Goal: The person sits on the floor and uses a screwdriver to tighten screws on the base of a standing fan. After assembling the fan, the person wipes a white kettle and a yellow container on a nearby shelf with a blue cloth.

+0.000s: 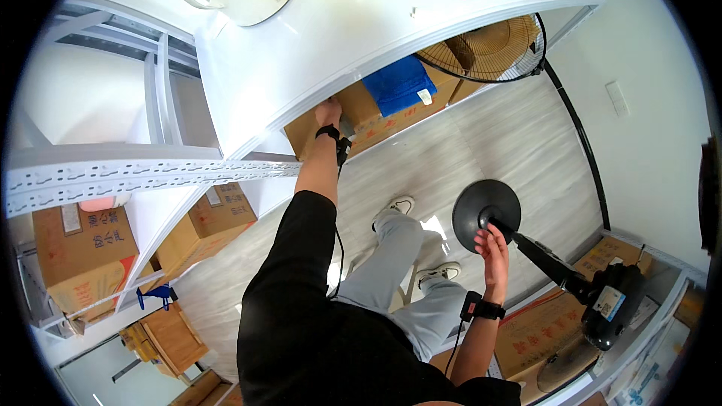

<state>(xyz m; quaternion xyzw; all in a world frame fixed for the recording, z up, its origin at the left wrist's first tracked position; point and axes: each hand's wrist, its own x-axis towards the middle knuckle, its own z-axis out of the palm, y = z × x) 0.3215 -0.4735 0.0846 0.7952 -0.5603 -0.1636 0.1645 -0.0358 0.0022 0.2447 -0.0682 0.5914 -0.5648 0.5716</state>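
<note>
Left hand (328, 111) down on a cardboard box (376, 126) at 11 o'clock; right hand (492, 252) raised at 4 o'clock, near a black standing fan (613, 304).
The left hand is curled with its fingertips hidden, so I cannot tell whether it grips the box, which sits under the white shelf (278, 60); a blue cloth item (402, 86) lies on the cardboard at 2 o'clock from that hand, with a caged fan (489, 45) farther out. The right hand is half open, fingers loosely bent, with nothing visible in its grasp. The standing fan's round base (489, 199) shows at 12 o'clock from it and the motor housing at 4 o'clock; I cannot tell whether the fingertips touch the pole (545, 259).
</note>
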